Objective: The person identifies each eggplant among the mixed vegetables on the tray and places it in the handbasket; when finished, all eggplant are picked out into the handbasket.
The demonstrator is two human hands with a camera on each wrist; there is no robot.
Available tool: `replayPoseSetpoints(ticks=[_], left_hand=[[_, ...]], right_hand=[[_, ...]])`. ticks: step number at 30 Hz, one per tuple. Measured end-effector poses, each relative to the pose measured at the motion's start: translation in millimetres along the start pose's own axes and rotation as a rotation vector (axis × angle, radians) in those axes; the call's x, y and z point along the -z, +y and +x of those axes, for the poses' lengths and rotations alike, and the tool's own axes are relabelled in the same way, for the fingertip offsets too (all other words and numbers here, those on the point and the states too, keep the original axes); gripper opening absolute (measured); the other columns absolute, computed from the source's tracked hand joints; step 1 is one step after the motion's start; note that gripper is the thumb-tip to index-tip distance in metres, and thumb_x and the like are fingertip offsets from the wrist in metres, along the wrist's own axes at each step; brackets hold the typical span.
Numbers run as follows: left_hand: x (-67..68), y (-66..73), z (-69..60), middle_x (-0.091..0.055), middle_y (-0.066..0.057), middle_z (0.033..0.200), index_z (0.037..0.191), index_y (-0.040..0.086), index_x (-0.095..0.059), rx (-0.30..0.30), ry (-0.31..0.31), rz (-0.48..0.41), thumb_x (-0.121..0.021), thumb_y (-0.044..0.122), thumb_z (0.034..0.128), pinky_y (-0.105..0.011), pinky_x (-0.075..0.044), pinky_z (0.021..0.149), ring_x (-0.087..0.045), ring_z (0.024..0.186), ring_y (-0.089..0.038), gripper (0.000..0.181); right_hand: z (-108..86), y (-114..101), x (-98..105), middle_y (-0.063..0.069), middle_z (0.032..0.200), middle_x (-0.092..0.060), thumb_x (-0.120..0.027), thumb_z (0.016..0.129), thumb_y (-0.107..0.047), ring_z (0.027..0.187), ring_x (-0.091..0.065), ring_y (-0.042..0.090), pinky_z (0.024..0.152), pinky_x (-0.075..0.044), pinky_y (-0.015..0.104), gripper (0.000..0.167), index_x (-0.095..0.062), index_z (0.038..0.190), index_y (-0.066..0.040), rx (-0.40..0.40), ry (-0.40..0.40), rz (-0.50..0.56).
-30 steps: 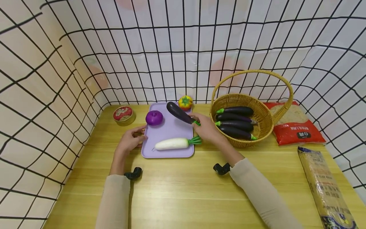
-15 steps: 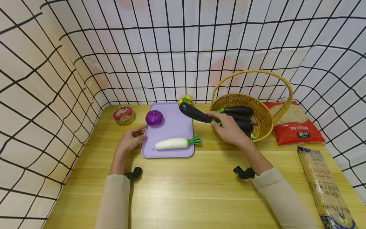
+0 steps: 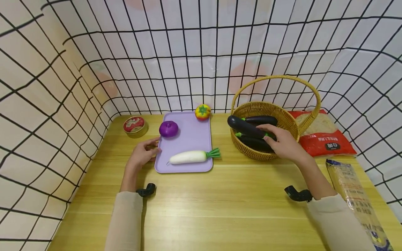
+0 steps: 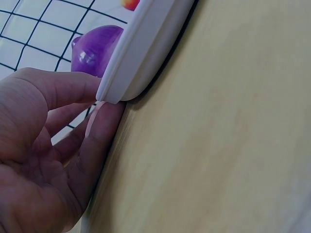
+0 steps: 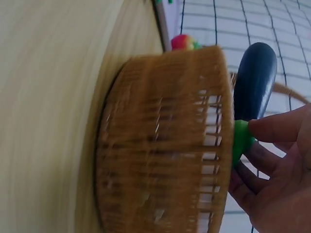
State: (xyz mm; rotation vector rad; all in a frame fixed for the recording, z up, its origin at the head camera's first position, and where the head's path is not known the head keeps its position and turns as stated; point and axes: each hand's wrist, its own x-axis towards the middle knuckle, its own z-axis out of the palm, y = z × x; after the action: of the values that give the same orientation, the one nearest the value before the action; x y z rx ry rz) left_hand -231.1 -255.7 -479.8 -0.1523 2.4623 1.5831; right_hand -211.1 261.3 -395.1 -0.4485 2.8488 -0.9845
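Observation:
My right hand (image 3: 282,141) pinches a dark eggplant (image 3: 246,126) by its green stem end over the wicker basket (image 3: 262,156). In the right wrist view, the green cap of this eggplant (image 5: 256,80) sits between thumb and fingers just above the basket's rim. More eggplants (image 3: 255,142) lie in the basket, partly hidden. My left hand (image 3: 142,153) holds the left edge of the lilac tray (image 3: 196,139); the left wrist view has the thumb on its rim (image 4: 116,77) and fingers below. On the tray are a purple onion (image 3: 168,129), a white radish (image 3: 190,157) and a red-yellow pepper (image 3: 202,112).
A round red-lidded tin (image 3: 135,126) stands left of the tray. Behind the basket on the right lies a red food packet (image 3: 329,143). A long clear packet (image 3: 355,195) lies along the table's right side. White walls with a black grid surround the table.
My right hand has carried the eggplant rightward, away from the tray and over the basket. The left hand has stayed at the tray's edge.

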Motion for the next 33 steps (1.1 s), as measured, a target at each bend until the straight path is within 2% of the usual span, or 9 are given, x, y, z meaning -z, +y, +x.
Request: replayPoseSetpoints(ticks=[4,7,9,14,16,21,24,27,33], left_hand=[[1.7,1.1,-0.9,-0.052,-0.016,0.137,0.154,0.022,-0.05,0.0,-0.009,-0.002,-0.067,0.013,0.0987,-0.027,-0.063,0.08,-0.055,0.109,-0.02,0.059],[3.9,5.9,-3.0,-0.052,-0.018,0.138,0.155,0.019,-0.049,0.008,-0.017,-0.012,-0.066,0.011,0.0988,-0.026,-0.063,0.079,-0.055,0.108,-0.019,0.059],[4.5,12.7,-6.7,-0.051,-0.019,0.138,0.155,0.015,-0.049,0.015,-0.022,-0.017,-0.066,0.009,0.0985,-0.027,-0.063,0.079,-0.055,0.108,-0.02,0.059],[4.6,31.1,-19.0,-0.052,-0.022,0.136,0.154,0.01,-0.049,0.022,-0.029,-0.008,-0.065,0.005,0.0978,-0.03,-0.063,0.08,-0.055,0.107,-0.022,0.059],[4.2,33.6,-21.4,-0.052,-0.023,0.136,0.154,0.008,-0.048,0.014,-0.032,-0.005,-0.065,0.005,0.0976,-0.03,-0.064,0.08,-0.056,0.107,-0.023,0.059],[1.4,30.8,-21.1,-0.052,-0.023,0.135,0.154,0.007,-0.048,-0.001,-0.034,-0.017,-0.066,0.006,0.0973,-0.03,-0.064,0.08,-0.057,0.107,-0.022,0.059],[1.7,31.4,-21.0,-0.052,-0.022,0.136,0.154,0.009,-0.049,0.014,-0.03,-0.013,-0.066,0.006,0.0976,-0.03,-0.064,0.081,-0.056,0.108,-0.023,0.059],[2.9,23.1,-13.7,-0.052,-0.02,0.138,0.155,0.012,-0.048,0.022,-0.026,-0.008,-0.066,0.007,0.0982,-0.03,-0.063,0.081,-0.055,0.111,-0.023,0.059],[4.3,0.9,3.6,-0.051,-0.018,0.139,0.155,0.02,-0.048,-0.004,-0.017,-0.003,-0.067,0.015,0.099,-0.028,-0.063,0.081,-0.055,0.112,-0.023,0.059]], right_hand=[[-4.0,13,6,0.023,0.149,-0.05,-0.049,0.108,-0.013,0.097,-0.061,0.041,0.079,-0.054,0.053,0.044,-0.048,0.152,-0.017,-0.032,-0.025,-0.007],[-3.2,22,9,0.025,0.155,-0.045,-0.049,0.107,-0.011,0.12,-0.055,0.042,0.092,-0.05,0.059,0.045,-0.048,0.152,-0.015,-0.044,-0.029,-0.029],[-0.9,26,9,0.025,0.154,-0.046,-0.049,0.107,-0.011,0.111,-0.056,0.039,0.086,-0.05,0.052,0.045,-0.048,0.152,-0.013,-0.048,-0.028,-0.048],[6.8,31,7,0.026,0.147,-0.051,-0.049,0.106,-0.009,0.062,-0.05,0.024,0.061,-0.044,0.036,0.044,-0.05,0.15,-0.013,-0.056,-0.039,-0.06],[9.1,32,4,0.026,0.145,-0.052,-0.049,0.106,-0.009,0.06,-0.046,0.022,0.06,-0.042,0.035,0.043,-0.052,0.149,-0.013,-0.06,-0.047,-0.06],[10.9,32,1,0.025,0.143,-0.055,-0.051,0.106,-0.012,0.088,-0.054,0.03,0.074,-0.044,0.041,0.04,-0.056,0.146,-0.012,-0.065,-0.037,-0.072],[9.8,32,1,0.025,0.144,-0.055,-0.052,0.107,-0.016,0.111,-0.057,0.041,0.089,-0.05,0.055,0.039,-0.055,0.146,-0.012,-0.067,-0.031,-0.059],[8.2,33,2,0.026,0.149,-0.052,-0.053,0.108,-0.024,0.133,-0.049,0.048,0.106,-0.043,0.068,0.041,-0.053,0.147,-0.011,-0.058,-0.028,-0.041],[6.8,37,3,0.024,0.151,-0.05,-0.055,0.107,-0.035,0.135,-0.047,0.049,0.107,-0.041,0.07,0.047,-0.053,0.147,-0.009,-0.032,0.022,-0.021]])
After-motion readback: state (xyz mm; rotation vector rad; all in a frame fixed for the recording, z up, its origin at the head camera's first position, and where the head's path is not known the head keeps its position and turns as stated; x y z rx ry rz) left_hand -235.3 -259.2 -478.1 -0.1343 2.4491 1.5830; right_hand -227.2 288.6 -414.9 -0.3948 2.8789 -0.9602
